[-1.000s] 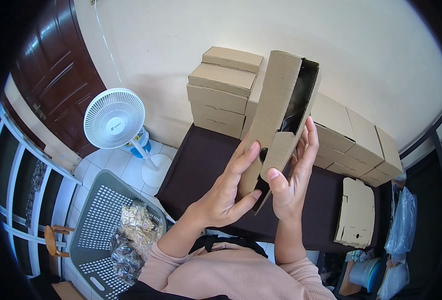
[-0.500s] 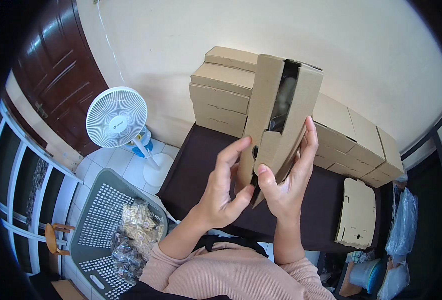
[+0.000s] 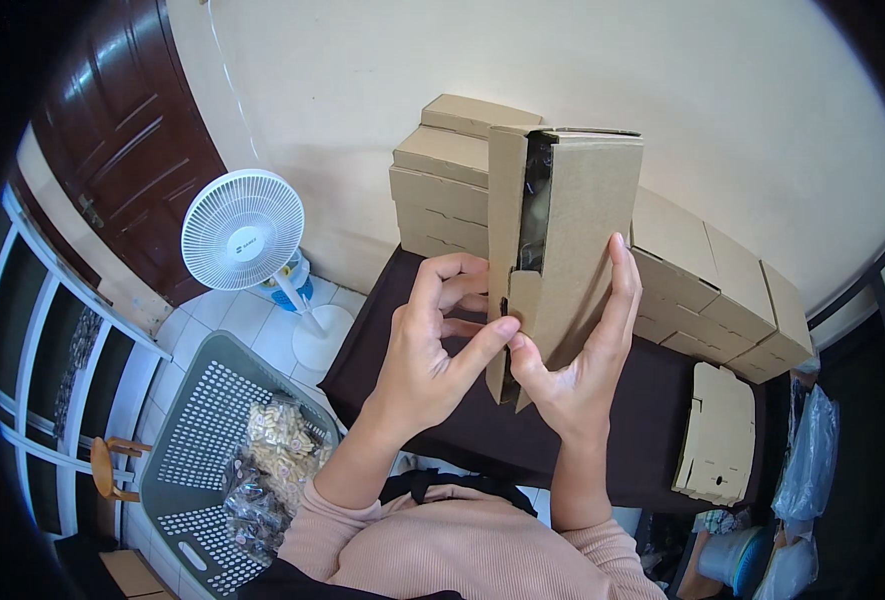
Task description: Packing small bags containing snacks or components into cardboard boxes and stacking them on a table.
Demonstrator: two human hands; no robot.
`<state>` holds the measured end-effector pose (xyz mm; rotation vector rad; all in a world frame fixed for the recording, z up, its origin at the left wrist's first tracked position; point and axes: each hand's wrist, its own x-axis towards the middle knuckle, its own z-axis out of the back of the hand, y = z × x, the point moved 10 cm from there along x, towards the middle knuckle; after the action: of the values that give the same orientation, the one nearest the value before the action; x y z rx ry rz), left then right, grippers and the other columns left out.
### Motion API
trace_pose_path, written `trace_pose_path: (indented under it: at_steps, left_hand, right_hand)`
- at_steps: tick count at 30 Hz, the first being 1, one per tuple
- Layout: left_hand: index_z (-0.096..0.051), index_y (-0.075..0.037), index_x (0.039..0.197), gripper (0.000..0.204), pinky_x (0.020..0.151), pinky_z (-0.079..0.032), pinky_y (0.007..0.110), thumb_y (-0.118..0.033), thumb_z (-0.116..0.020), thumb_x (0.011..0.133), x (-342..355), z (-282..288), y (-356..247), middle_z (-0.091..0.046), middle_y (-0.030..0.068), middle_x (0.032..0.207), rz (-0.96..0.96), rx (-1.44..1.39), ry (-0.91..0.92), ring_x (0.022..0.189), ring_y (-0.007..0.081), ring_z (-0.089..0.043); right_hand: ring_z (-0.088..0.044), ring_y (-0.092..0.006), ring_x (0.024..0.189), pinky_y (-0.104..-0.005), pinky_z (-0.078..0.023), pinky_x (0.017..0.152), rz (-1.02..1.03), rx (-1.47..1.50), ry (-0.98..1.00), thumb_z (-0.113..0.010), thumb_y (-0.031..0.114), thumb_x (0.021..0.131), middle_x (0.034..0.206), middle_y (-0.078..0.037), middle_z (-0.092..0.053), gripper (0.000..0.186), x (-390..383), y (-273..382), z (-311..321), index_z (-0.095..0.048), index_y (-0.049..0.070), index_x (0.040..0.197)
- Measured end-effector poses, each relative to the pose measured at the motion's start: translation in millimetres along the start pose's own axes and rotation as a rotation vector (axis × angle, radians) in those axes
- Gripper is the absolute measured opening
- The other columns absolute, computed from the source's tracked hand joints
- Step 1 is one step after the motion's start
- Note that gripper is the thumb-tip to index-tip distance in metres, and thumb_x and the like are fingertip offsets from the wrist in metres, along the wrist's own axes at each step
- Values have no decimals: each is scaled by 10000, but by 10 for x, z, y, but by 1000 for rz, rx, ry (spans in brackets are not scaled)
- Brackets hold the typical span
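Observation:
Above the dark table I hold a brown cardboard box [image 3: 587, 230] on edge between both hands. A gap along its side shows something dark and pale inside, too shadowed to name. My right hand [image 3: 582, 370] grips the box's right face, its thumb at the lower front edge. On the left side, my left hand [image 3: 437, 345] has its fingers against the box and its thumb pressed on a small side flap [image 3: 524, 297] near the other thumb. The far sides of the box are hidden.
Stacked brown boxes stand behind on the left [image 3: 440, 195] and right [image 3: 697, 265] of the dark table [image 3: 452, 405]. Flat cardboard blanks [image 3: 717, 435] lie at its right end. Left are a green basket [image 3: 187, 470] holding bagged pieces, and a white standing fan [image 3: 245, 235].
The box has turned so its right face shows more and its side gap looks narrower. My left hand has shifted, its thumb now on the side flap.

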<state>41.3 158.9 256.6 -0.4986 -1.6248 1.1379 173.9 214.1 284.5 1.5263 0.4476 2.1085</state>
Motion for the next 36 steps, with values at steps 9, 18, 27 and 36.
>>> trace_pose_path:
  at_steps: [9,18,27,36]
  left_hand:
    - [-396,31,1106,355,673,-524,298,-82,-588,831,33,23,77,-626,193,990,63,-9,3,875,217,-632]
    - [-425,45,1040,290,621,-525,262,-77,-586,832,60,-15,82,-628,183,974,128,26,35,879,172,-619]
    - [-428,58,1094,336,634,-532,269,-74,-590,832,33,-1,223,-606,206,1031,168,-53,19,949,209,-607]
    - [-393,92,1124,442,700,-553,340,-47,-608,764,33,-76,76,-575,241,1059,94,74,79,961,253,-604]
  right_hand:
    - [-403,-401,1142,-458,-356,941,-32,38,42,-720,242,549,1262,-269,-319,962,-12,-92,-57,-251,6,1355]
    - [-371,-407,1192,-450,-330,972,-151,111,155,-725,250,631,1284,-280,-310,936,-54,-213,-107,-219,0,1378]
    - [-363,-415,1206,-447,-327,974,-171,129,183,-730,374,694,1304,-297,-287,952,-99,-276,-145,-201,-2,1390]
    - [-390,-430,1171,-449,-354,950,-118,22,116,-724,305,663,1297,-298,-291,914,-72,-207,-109,-233,-10,1366]
